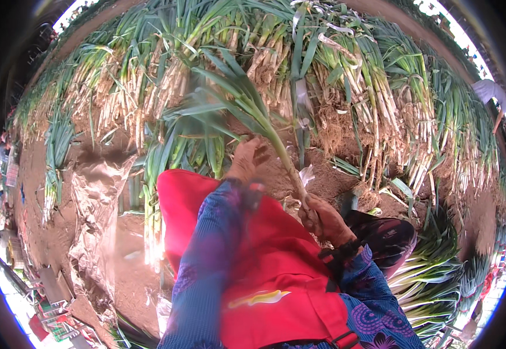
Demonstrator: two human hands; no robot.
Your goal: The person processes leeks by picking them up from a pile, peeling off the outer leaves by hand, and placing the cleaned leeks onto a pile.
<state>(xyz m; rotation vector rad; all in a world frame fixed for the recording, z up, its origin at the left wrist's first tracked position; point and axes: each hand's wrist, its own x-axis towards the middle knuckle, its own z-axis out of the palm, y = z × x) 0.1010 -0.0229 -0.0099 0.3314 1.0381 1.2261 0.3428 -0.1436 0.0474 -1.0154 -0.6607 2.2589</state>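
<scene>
My right hand (325, 221) is closed around the pale root end of a long leek (281, 145). The leek slants up and to the left, its green leaves fanned out at the top. My left hand (247, 157) is beside the stalk, just below the leaves, with its fingers bent. Motion blurs that hand and forearm, and whether it pinches a leaf cannot be made out. A red apron (276, 244) covers my lap under both arms.
Piled leeks (381, 104) form a wide arc ahead, roots toward me. More leeks (427, 279) lie at my right, and a small bunch (154, 215) by my left knee. A crumpled plastic sheet (96, 203) is on the soil at left. Another person (491, 93) appears at far right.
</scene>
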